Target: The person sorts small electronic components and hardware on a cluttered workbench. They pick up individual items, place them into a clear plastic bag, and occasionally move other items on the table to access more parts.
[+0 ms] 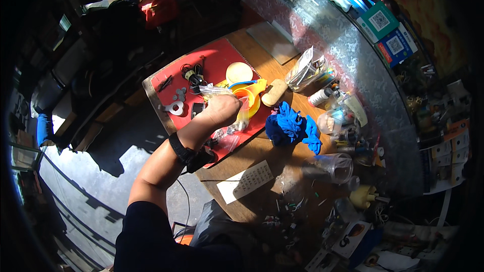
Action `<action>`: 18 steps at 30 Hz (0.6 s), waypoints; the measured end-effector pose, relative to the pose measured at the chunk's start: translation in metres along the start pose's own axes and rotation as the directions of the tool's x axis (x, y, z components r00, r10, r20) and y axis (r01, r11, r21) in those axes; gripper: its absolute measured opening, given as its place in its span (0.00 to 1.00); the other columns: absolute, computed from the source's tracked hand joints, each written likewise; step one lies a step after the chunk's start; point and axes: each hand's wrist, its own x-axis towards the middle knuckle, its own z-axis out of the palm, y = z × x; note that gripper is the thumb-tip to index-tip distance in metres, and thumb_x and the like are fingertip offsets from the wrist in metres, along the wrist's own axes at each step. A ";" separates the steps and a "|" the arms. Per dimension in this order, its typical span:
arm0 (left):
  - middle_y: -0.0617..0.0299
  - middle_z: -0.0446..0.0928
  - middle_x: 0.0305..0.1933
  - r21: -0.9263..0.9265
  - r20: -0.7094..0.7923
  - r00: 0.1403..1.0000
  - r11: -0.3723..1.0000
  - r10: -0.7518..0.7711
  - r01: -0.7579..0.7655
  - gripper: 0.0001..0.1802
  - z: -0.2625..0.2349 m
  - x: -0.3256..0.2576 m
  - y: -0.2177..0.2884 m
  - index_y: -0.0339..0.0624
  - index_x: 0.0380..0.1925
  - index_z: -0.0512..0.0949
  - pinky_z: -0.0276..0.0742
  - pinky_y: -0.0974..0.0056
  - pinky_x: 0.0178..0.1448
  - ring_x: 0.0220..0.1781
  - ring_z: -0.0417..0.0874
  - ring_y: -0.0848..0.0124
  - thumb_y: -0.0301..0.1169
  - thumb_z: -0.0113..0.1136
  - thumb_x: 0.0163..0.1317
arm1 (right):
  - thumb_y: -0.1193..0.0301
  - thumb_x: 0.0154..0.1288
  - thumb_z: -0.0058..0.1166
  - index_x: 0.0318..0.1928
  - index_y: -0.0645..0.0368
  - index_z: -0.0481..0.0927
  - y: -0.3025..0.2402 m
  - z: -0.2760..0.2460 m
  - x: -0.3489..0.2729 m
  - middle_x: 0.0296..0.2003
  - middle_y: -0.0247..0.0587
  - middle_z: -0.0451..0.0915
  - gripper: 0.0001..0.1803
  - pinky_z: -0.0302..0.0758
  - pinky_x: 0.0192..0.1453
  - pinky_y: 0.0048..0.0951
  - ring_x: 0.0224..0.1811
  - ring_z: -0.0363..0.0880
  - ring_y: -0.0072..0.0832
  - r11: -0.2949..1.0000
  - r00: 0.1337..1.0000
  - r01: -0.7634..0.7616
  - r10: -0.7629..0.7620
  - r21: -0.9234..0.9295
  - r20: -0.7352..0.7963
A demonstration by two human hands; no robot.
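On my feed the left hand [221, 111] is curled narrow over the red mat [217, 56]; its fingertips are hidden, so I can't tell whether it grips the clear plastic bag [244, 116] at its right side. Just right and far of the hand I see a yellow plastic container [257, 88]; left, a white ring [176, 108] and, farther, a coiled black cable [193, 77]. Well right lies a crumpled blue cloth [288, 122]; nearer, a handwritten card [245, 181] rests on the wooden tabletop [214, 184].
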 end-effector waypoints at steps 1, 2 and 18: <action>0.52 0.78 0.28 0.029 0.031 1.000 1.000 -0.004 0.003 0.07 0.000 0.001 0.001 0.41 0.24 0.78 0.77 0.56 0.34 0.31 0.81 0.57 0.27 0.50 0.49 | 0.69 0.61 0.50 0.41 0.61 0.77 0.000 0.000 0.001 0.31 0.44 0.78 0.11 0.73 0.39 0.32 0.31 0.77 0.32 1.000 1.000 0.001 -0.001 0.000 0.003; 0.53 0.78 0.28 0.024 0.053 0.999 1.000 -0.002 0.001 0.07 0.000 0.001 0.002 0.41 0.24 0.78 0.77 0.57 0.35 0.31 0.81 0.57 0.28 0.50 0.49 | 0.69 0.61 0.50 0.40 0.61 0.77 -0.001 0.000 0.002 0.31 0.44 0.78 0.11 0.73 0.39 0.32 0.31 0.77 0.32 1.000 1.000 0.004 -0.004 0.000 0.003; 0.53 0.74 0.31 -0.120 0.023 0.999 0.992 -0.046 0.048 0.08 0.041 -0.020 0.028 0.44 0.34 0.72 0.74 0.55 0.29 0.29 0.79 0.57 0.32 0.43 0.58 | 0.69 0.61 0.50 0.40 0.62 0.77 -0.054 -0.001 0.074 0.31 0.44 0.77 0.11 0.73 0.40 0.32 0.32 0.77 0.32 0.987 0.991 0.134 -0.130 -0.086 0.044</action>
